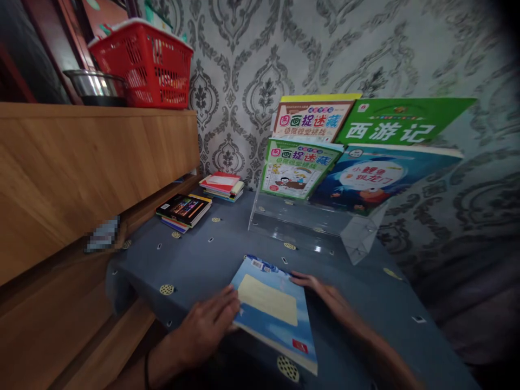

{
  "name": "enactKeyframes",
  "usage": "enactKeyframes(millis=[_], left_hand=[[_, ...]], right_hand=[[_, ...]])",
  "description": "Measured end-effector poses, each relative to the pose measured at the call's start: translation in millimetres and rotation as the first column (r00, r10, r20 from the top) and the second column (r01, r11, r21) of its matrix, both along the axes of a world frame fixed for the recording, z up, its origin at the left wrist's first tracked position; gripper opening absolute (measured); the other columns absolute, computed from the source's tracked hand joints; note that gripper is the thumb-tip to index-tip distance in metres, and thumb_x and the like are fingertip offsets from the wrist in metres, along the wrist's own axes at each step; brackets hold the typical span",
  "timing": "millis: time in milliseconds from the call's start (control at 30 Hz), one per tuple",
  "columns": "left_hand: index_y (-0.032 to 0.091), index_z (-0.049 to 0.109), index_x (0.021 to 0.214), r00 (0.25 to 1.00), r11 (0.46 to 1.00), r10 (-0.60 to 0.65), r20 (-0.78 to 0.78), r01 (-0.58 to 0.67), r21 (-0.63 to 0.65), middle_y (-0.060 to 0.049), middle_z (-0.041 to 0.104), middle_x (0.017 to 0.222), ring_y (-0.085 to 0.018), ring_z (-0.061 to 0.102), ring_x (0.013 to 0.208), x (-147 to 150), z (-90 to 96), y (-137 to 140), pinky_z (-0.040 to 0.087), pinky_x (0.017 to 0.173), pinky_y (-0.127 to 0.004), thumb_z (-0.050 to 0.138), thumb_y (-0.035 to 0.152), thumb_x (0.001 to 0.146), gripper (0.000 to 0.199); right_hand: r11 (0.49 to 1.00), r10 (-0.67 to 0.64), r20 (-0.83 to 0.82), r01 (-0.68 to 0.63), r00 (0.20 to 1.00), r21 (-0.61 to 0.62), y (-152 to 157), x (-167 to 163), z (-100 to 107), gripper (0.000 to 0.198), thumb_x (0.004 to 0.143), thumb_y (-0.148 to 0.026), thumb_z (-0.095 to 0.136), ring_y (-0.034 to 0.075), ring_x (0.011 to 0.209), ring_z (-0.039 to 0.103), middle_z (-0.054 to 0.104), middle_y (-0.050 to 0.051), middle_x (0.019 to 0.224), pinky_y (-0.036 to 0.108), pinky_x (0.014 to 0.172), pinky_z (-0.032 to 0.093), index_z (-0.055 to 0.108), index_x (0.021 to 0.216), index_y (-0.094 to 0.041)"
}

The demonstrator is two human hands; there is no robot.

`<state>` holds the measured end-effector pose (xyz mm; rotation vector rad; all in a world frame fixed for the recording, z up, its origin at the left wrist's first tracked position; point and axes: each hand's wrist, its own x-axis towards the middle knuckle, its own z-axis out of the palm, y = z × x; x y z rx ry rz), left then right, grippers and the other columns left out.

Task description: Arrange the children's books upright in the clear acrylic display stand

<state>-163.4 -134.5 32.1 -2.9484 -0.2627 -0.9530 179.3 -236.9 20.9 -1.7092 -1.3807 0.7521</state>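
Note:
A blue book [268, 338] with a pale yellow panel and a barcode lies at a slant over the front of the cloth-covered table. My left hand [211, 319] is closed on its left edge, fingers together along the side and the thumb mostly hidden. At the upper right edge, my right hand [314, 283] grips the same book near the corner, with part of its fingers out of sight. Beyond the book stands a clear acrylic rack [292, 219] bearing several picture books, among them a green-bordered one [296, 170] and a dark blue one [365, 179].
Two small book stacks, one black-topped [184, 210] and one red-topped [221, 181], lie at the table's back left. A wooden cabinet [101, 157] borders the left side, carrying a red basket [168, 76] and a metal bowl [95, 84]. Patterned wallpaper [244, 70] rises behind.

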Motion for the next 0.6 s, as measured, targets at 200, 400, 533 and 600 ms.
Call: enactKeyframes(millis=[200, 400, 533, 600], left_hand=[[0.022, 0.061, 0.124, 0.968, 0.904, 0.118, 0.219, -0.013, -0.428, -0.008, 0.074, 0.111, -0.018, 0.072, 0.102, 7.6, 31.1, 19.5, 0.058, 0.09, -0.028, 0.036, 0.033, 0.104, 0.034], [0.02, 0.056, 0.079, 0.863, 0.313, 0.437, 0.256, 0.121, -0.942, 0.002, 0.055, 0.07, -0.013, 0.057, 0.065, 24.3, 41.6, 27.8, 0.058, 0.061, -0.026, 0.044, 0.065, 0.092, 0.048], [0.02, 0.053, 0.079, 0.951, 0.137, 0.31, 0.017, -0.027, -0.99, 0.002, 0.055, 0.069, -0.015, 0.058, 0.063, 22.2, 18.5, 46.8, 0.054, 0.056, -0.027, 0.043, 0.07, 0.088, 0.052], [0.02, 0.054, 0.079, 0.946, 0.39, 0.28, -0.161, -0.266, -0.882, -0.001, 0.059, 0.072, -0.018, 0.061, 0.07, 14.0, 3.1, 55.3, 0.053, 0.065, -0.03, 0.045, 0.055, 0.092, 0.039]], right_hand=[[0.985, -0.068, -0.219, 0.1, 0.973, 0.141, -18.1, 0.7, 5.1, 0.067, 0.076, -0.071, 0.068, 0.034, 0.124, 0.062, 0.061, 0.015, 0.141, 0.048, 0.105, 0.05, 0.069, 0.126, -0.026], [0.878, -0.284, -0.123, 0.31, 0.951, 0.365, 20.2, -11.6, 26.8, 0.062, 0.077, -0.061, 0.071, 0.025, 0.091, 0.071, 0.075, 0.009, 0.103, 0.04, 0.083, 0.059, 0.066, 0.126, -0.024], [0.879, -0.35, 0.014, 0.323, 0.937, 0.351, 41.1, -13.6, 19.5, 0.04, 0.083, -0.053, 0.064, 0.022, 0.075, 0.068, 0.075, 0.007, 0.088, 0.033, 0.066, 0.056, 0.074, 0.104, -0.02], [0.923, -0.337, 0.184, 0.286, 0.923, 0.256, 45.3, -14.3, 4.5, 0.032, 0.085, -0.045, 0.059, 0.023, 0.071, 0.068, 0.075, 0.007, 0.08, 0.035, 0.066, 0.056, 0.075, 0.097, -0.02]])
